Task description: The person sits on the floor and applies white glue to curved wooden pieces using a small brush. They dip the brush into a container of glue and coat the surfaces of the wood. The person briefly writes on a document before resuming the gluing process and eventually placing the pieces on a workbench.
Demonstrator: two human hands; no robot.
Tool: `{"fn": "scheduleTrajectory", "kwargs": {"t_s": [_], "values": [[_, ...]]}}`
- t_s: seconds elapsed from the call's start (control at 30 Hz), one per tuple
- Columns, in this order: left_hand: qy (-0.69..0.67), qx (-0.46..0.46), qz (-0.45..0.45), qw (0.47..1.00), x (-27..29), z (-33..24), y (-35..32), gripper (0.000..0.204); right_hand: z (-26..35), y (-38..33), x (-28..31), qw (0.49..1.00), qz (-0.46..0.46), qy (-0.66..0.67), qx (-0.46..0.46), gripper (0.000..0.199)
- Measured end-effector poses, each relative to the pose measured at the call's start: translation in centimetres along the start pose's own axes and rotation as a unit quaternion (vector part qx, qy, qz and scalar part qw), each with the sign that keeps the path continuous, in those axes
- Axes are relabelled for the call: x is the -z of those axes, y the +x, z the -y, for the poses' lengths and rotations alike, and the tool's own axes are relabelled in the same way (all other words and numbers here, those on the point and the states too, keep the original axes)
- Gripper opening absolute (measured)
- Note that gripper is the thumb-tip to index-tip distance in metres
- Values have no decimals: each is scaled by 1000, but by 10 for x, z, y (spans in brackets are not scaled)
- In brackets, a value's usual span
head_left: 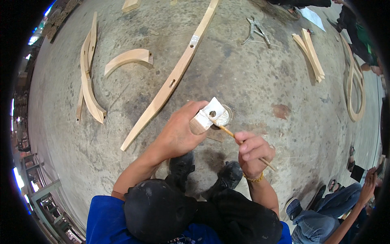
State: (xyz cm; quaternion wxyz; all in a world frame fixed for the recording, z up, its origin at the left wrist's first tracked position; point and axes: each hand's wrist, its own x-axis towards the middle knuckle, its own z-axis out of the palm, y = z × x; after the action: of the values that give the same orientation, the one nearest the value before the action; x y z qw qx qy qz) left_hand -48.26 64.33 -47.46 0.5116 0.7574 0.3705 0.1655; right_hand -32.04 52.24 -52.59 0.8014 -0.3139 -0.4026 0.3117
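My left hand [178,130] is closed round a pale wooden piece [197,127]. Its end face is coated in white, glue-like paste [210,110] and has a dark round hole. Between the fingers of my right hand [255,152] is a thin wooden stick [228,132], slanting up to the left. The stick's tip touches the coated face near the hole. Just behind, partly hidden by the wooden piece, a round container [224,117] shows white paste inside.
A long curved wooden rail [162,92] lies ahead on the concrete floor, with a short wooden arc [129,57] and joined curved pieces [86,77] leftward. Locking pliers [256,31], wooden slats [310,57] and a looped wooden frame [352,97] lie farther right. A person [321,219] sits at lower right.
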Motion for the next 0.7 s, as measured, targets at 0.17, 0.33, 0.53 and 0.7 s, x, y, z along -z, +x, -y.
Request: {"fn": "scheduleTrajectory", "kwargs": {"t_s": [0.17, 0.33, 0.53, 0.7], "values": [[3, -2, 0, 1000, 0, -1, 0, 51, 0, 2, -1, 999, -22, 13, 22, 20], [4, 8, 6, 1000, 1, -2, -1, 53, 9, -3, -1, 997, -20, 72, 12, 20], [39, 12, -12, 999, 2, 1, 1, 51, 7, -13, 8, 999, 1, 32, -3, 21], [28, 3, -10, 1000, -15, 55, 33, 45, 0, -18, 15, 998, -53, 41, 2, 14]]}}
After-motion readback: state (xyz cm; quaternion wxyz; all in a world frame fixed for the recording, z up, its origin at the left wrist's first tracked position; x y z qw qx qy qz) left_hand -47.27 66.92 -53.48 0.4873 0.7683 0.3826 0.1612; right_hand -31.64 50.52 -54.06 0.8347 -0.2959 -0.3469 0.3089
